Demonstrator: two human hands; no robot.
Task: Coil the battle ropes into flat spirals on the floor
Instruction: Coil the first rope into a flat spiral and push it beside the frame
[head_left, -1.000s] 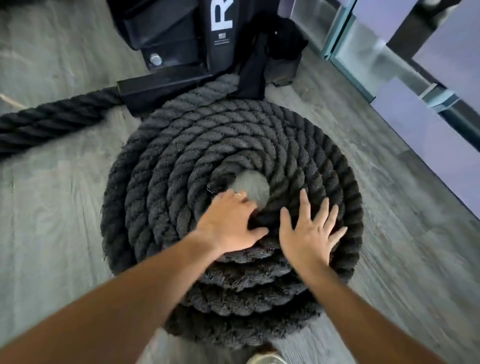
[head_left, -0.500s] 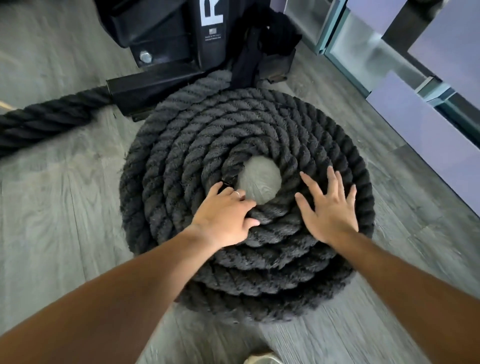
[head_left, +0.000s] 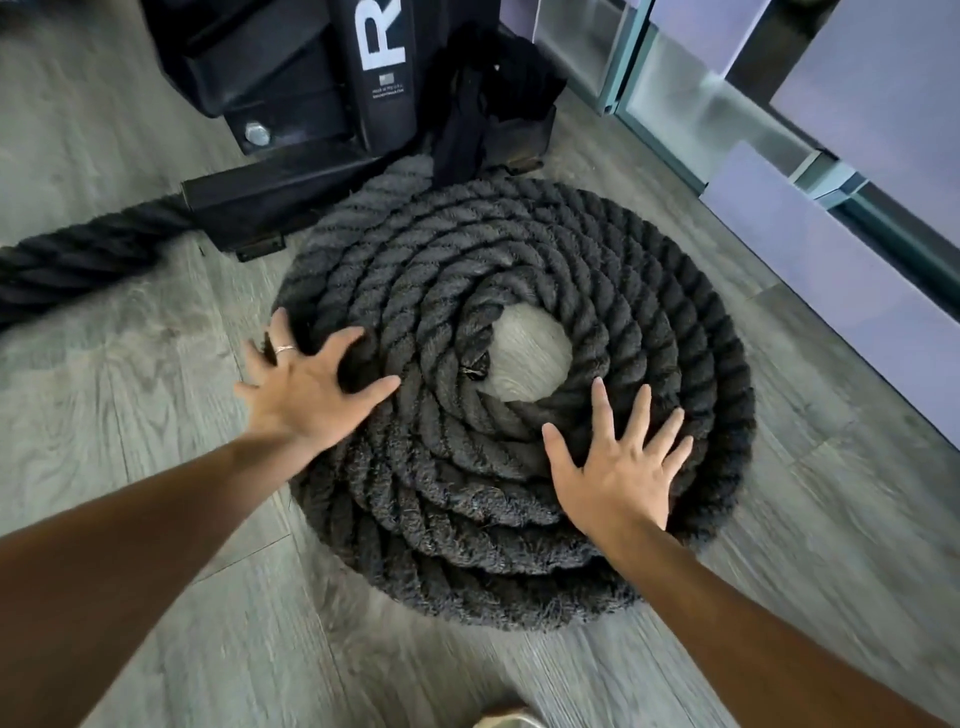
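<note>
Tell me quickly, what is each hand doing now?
Left hand: open, fingers spread, on the left edge of the rope coil, holding nothing.
Right hand: open, flat on the coil, holding nothing.

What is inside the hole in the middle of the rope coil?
Only bare grey floor shows inside the rope coil, beside the inner rope end. What lies under the coil's turns is hidden.

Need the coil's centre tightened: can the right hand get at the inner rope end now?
Probably yes: the right hand lies open on the coil, with nothing between it and the inner rope end.
</note>
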